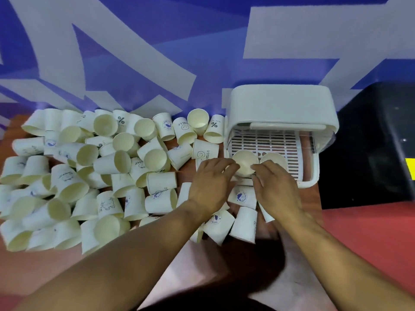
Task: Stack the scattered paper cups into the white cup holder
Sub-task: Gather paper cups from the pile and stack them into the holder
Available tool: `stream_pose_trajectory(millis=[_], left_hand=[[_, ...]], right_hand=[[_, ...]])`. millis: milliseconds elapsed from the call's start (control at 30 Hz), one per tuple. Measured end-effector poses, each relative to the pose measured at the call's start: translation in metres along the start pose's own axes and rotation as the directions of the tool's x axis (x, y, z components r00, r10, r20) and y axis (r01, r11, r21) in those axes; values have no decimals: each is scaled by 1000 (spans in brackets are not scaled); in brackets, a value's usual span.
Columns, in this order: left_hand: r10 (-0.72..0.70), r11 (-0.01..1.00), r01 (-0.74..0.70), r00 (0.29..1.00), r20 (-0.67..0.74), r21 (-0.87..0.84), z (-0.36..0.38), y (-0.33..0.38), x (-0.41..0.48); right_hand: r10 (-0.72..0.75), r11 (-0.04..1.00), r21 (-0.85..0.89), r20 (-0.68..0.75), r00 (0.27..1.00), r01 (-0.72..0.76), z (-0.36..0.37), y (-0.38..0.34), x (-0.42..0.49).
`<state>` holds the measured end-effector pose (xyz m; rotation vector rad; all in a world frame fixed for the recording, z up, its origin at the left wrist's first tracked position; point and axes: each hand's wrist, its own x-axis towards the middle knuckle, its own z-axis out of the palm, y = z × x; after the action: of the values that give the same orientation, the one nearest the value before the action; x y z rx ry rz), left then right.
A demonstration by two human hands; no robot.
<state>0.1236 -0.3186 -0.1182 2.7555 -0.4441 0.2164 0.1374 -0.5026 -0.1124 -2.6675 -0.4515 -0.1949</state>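
Nearest, along the front edge of the desk, scattered paper cups lie on their sides. Beyond them the left hand curls its fingers round a mouth-up paper cup at the open front of the white cup holder, probably to seat it beside a second cup. The right hand seems to steady it; I cannot tell whether its fingers grip.
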Motion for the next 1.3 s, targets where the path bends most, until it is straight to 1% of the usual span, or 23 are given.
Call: stream_pose_trajectory(millis=[100,167,367,467,533,600,667,767,800,867,933,967,1000,1067,1133,1167,1233,1300], left_hand=[[-72,997,72,997,-1,-9,-17,-14,-31],[-141,990,141,990,7,-13,-30,-25,-57],[-383,924,383,924,1,-6,-67,-65,-148],[-489,872,489,872,-7,-15,-81,-90,-195],[-539,842,540,842,12,-12,-88,-105,-221],[-587,809,588,808,45,-11,-95,-120,-242],[-635,769,640,764,116,-2,-98,-134,-257],[-663,739,673,721,200,24,-94,-153,-272],[-658,744,667,723,212,37,-94,-158,-274],[-600,796,599,758,255,91,-92,-167,-276],[-490,872,460,810,322,167,-93,-177,-276],[-434,901,397,832,346,177,-94,-182,-276],[-385,922,342,849,361,179,-96,-186,-275],[-292,953,235,877,381,191,-97,-195,-275],[-169,973,109,935,313,202,-92,-204,-275],[-125,978,70,950,285,196,-91,-208,-275],[-62,983,13,962,266,185,-92,-213,-273],[-50,984,-1,959,279,180,-95,-216,-271]], right_hand=[[-98,994,53,-30,995,99,-1,-38,-5],[-139,983,119,-11,990,139,3,-66,-10],[-260,950,217,149,954,225,37,-142,-30],[-322,939,199,227,919,280,53,-183,-38],[-356,931,186,286,890,313,64,-208,-42],[-369,929,173,353,860,328,76,-232,-45],[-363,931,136,416,834,338,90,-252,-51],[-265,959,62,542,798,277,109,-278,-64],[-237,965,41,571,786,261,115,-284,-68],[-228,958,0,612,758,288,126,-294,-78],[-288,914,-40,638,715,404,136,-303,-87],[-321,881,-63,650,689,470,142,-306,-94],[-368,835,-85,648,667,543,146,-310,-100],[-496,737,-71,619,609,672,153,-318,-111],[-609,649,-30,578,543,760,158,-321,-115],[-641,619,-30,557,527,785,159,-322,-114],[-652,594,-50,555,517,803,160,-323,-112],[-628,589,-54,598,498,807,161,-320,-112]])
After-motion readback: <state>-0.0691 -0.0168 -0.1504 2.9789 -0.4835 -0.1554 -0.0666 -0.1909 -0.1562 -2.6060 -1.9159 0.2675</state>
